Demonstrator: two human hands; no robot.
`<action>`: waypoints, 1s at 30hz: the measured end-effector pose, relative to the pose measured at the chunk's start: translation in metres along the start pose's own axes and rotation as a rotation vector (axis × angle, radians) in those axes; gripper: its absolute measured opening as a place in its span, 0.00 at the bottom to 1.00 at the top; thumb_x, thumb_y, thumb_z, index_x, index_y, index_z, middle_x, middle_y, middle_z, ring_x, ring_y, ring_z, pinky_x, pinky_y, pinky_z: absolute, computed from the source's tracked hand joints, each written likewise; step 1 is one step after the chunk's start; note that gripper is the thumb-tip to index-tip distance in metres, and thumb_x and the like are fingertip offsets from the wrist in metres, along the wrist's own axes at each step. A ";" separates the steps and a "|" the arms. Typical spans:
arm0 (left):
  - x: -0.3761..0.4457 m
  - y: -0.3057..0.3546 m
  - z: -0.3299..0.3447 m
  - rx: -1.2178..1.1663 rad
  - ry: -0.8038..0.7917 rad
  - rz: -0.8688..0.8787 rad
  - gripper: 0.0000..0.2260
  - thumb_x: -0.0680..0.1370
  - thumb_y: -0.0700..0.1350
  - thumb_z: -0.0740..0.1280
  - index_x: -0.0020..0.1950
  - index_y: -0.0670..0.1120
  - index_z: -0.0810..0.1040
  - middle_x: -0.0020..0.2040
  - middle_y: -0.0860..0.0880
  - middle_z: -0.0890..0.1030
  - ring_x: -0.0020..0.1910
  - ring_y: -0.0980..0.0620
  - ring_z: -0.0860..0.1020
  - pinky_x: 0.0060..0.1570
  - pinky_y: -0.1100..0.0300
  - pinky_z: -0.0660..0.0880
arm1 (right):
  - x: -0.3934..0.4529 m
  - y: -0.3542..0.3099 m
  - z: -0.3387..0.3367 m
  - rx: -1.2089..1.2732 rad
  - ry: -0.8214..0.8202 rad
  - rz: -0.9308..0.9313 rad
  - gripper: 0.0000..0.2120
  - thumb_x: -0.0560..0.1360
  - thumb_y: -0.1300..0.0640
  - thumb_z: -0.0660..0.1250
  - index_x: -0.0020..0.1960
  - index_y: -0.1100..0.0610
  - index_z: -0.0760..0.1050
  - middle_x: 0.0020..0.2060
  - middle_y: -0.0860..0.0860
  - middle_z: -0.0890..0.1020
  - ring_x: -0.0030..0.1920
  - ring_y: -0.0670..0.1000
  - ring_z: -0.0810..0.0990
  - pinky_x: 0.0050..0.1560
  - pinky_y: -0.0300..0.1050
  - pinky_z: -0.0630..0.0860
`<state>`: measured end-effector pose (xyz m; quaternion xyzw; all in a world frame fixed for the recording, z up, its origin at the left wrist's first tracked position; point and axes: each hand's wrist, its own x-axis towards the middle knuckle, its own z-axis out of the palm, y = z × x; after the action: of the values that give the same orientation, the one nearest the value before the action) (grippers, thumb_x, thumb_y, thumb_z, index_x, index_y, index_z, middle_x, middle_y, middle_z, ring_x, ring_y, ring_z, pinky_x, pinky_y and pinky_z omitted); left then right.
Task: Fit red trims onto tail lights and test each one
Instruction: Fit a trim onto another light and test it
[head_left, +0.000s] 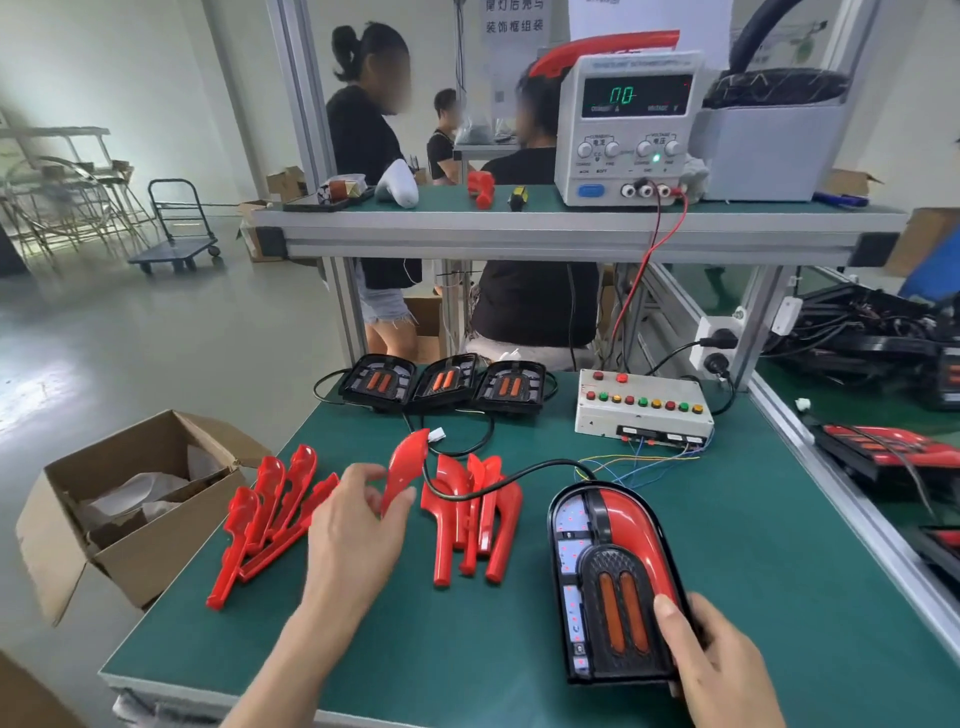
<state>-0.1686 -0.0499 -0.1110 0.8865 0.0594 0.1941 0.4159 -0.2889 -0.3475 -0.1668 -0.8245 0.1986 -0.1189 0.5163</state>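
Red-trimmed on one side, the tail light (613, 587) lies on the green bench mat (363, 634), its near right edge gripped by the right hand (722, 670). Further out, the left hand (353, 525) pinches a loose red trim (402, 470) between two trim piles; three untrimmed lights (441, 384) sit beyond.

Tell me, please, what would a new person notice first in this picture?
First come the bright red trims in two heaps on the green table, and the one red trim pinched in the left hand. Near the front right, the right hand grips a black tail light with a red trim already on one side. Behind, a power supply on the shelf shows green digits.
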 end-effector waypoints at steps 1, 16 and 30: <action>-0.017 0.009 0.006 -0.091 -0.050 -0.001 0.08 0.74 0.52 0.74 0.50 0.56 0.78 0.37 0.57 0.81 0.37 0.59 0.78 0.39 0.63 0.72 | 0.000 0.000 -0.001 -0.004 -0.006 -0.002 0.17 0.77 0.40 0.63 0.47 0.52 0.80 0.29 0.54 0.83 0.28 0.52 0.81 0.42 0.54 0.81; -0.093 0.074 0.085 0.104 -0.115 0.483 0.20 0.79 0.60 0.60 0.69 0.57 0.64 0.41 0.56 0.83 0.36 0.51 0.83 0.32 0.55 0.75 | 0.001 0.005 -0.002 -0.002 -0.010 -0.045 0.20 0.70 0.30 0.60 0.42 0.45 0.77 0.27 0.51 0.80 0.24 0.48 0.78 0.34 0.48 0.79; -0.099 0.080 0.086 0.360 -0.050 0.570 0.22 0.65 0.50 0.78 0.57 0.46 0.83 0.21 0.55 0.71 0.18 0.57 0.70 0.22 0.64 0.58 | 0.003 0.008 -0.003 -0.035 -0.017 -0.065 0.23 0.72 0.30 0.57 0.44 0.49 0.78 0.28 0.56 0.82 0.27 0.51 0.80 0.36 0.44 0.75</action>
<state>-0.2304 -0.1894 -0.1292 0.9312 -0.1678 0.2671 0.1829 -0.2893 -0.3538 -0.1732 -0.8405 0.1693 -0.1251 0.4993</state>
